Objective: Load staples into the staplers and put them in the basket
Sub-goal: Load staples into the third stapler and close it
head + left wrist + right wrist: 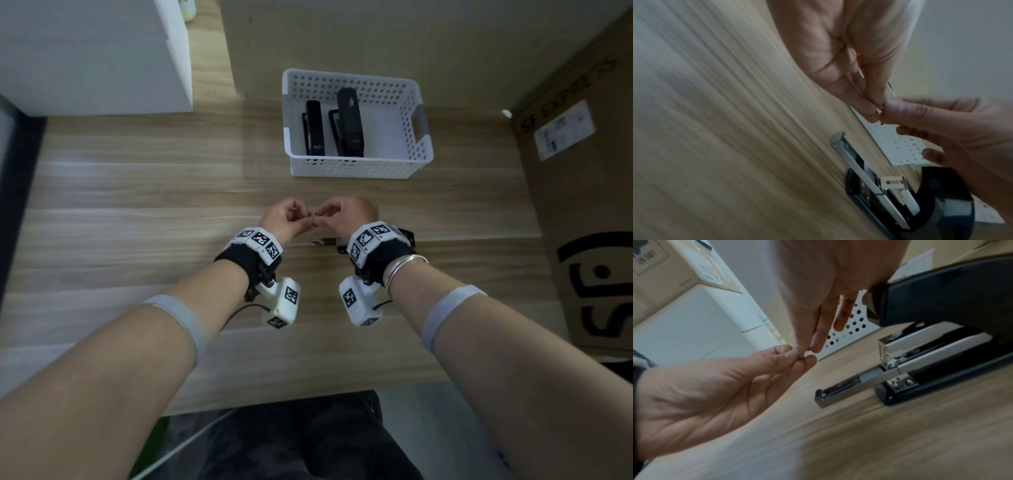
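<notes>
Head view: the left hand (286, 216) and right hand (344, 214) meet fingertip to fingertip above the wooden desk (137, 192), each with thumb and forefinger pinched together on something too small to make out, perhaps staples. Just below the right hand, an open black stapler (925, 369) lies on the desk with its metal staple tray (846, 390) slid out forward. Farther back stands a white perforated basket (356, 168) holding two black staplers (314, 128) side by side. A cardboard box (582, 205) stands at right.
</notes>
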Action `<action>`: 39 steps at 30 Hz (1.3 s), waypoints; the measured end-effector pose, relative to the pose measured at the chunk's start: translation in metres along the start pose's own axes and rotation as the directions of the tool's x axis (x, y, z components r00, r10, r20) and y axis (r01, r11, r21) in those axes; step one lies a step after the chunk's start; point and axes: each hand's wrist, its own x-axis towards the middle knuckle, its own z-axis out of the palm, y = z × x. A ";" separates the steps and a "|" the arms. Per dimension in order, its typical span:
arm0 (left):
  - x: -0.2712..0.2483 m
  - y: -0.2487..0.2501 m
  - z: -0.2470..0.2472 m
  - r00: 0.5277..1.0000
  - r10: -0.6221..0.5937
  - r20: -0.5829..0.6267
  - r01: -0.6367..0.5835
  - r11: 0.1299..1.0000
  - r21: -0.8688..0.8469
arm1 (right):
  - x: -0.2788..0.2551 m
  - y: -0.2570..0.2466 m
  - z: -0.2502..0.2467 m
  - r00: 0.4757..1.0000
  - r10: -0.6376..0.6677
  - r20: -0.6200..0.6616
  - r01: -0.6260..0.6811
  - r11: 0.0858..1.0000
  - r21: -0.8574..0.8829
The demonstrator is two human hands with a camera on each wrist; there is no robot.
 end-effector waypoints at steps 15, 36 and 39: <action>-0.009 -0.004 0.003 0.990 0.111 0.084 -0.136 0.656 0.743 | -0.017 -0.007 -0.011 0.946 -0.115 0.304 0.300 0.671 -0.678; -0.016 -0.011 -0.035 0.990 -0.039 0.134 -0.094 0.523 0.847 | -0.005 -0.010 -0.005 0.962 -0.048 0.269 0.220 0.719 -0.659; -0.024 -0.011 -0.041 0.961 -0.149 0.234 -0.138 0.476 0.869 | -0.004 -0.009 -0.009 0.961 -0.020 0.274 0.211 0.693 -0.689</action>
